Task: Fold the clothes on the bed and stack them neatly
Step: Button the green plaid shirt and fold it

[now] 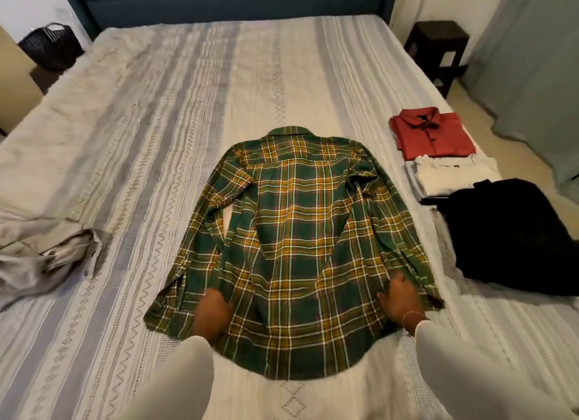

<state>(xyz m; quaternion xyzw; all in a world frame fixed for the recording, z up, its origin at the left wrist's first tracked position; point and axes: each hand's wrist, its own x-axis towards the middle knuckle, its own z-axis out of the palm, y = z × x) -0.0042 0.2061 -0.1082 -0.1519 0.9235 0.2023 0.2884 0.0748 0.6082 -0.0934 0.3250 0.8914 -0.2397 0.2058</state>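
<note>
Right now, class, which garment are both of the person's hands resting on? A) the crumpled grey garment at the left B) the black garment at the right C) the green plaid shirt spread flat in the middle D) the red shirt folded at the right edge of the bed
C: the left hand and right hand both lie on the lower part of the green plaid shirt, spread back-up on the bed.

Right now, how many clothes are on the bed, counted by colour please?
Green plaid: 1, the plaid shirt spread flat, both hands on it
Red: 1, the folded red shirt
White: 1, the folded white garment
Black: 1, the black garment
Grey: 1, the crumpled grey garment
Total: 5
</note>
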